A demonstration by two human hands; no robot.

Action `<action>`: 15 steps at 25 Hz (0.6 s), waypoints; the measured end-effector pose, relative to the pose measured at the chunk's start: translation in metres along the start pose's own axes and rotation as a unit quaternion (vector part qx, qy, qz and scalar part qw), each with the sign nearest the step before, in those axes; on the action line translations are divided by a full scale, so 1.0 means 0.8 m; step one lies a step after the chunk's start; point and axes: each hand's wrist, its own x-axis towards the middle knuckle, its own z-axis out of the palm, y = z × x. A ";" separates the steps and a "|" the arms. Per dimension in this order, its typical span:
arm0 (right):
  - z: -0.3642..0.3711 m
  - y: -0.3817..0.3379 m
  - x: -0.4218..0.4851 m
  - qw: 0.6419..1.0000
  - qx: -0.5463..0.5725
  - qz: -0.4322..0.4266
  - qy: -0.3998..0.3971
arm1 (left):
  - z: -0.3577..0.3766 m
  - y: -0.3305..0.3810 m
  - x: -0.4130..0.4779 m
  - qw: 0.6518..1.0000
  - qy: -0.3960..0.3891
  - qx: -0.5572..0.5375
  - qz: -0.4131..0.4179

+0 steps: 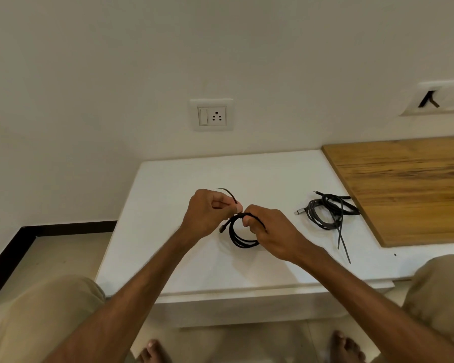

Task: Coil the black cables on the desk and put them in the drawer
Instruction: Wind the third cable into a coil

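Note:
A coiled black cable (238,238) hangs just above the white desk (173,226), between both hands. My right hand (271,233) grips the top of the coil with curled fingers. My left hand (207,214) pinches a thin black tie strap (227,192) that sticks up past its fingers at the coil's top. One plug end of the cable pokes out at the coil's left. A second bundle of black and grey cables (326,212) lies loose on the desk to the right, with a thin black strap (343,244) trailing toward the front edge.
A wooden board (409,187) covers the desk's right part. A wall socket (212,115) sits on the wall behind, and another socket plate (440,99) is at the far right. My knees and bare feet show below the desk's front edge. No drawer shows.

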 end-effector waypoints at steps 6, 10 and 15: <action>-0.005 0.008 0.009 1.000 0.028 0.000 -0.005 | -0.006 0.000 -0.001 0.997 -0.055 -0.047 -0.036; -0.007 0.009 0.009 0.998 0.059 0.023 -0.017 | -0.011 -0.001 0.000 0.994 -0.095 -0.054 -0.025; -0.008 0.012 0.014 0.990 0.122 0.074 -0.013 | -0.008 -0.002 -0.001 0.997 -0.060 0.021 0.049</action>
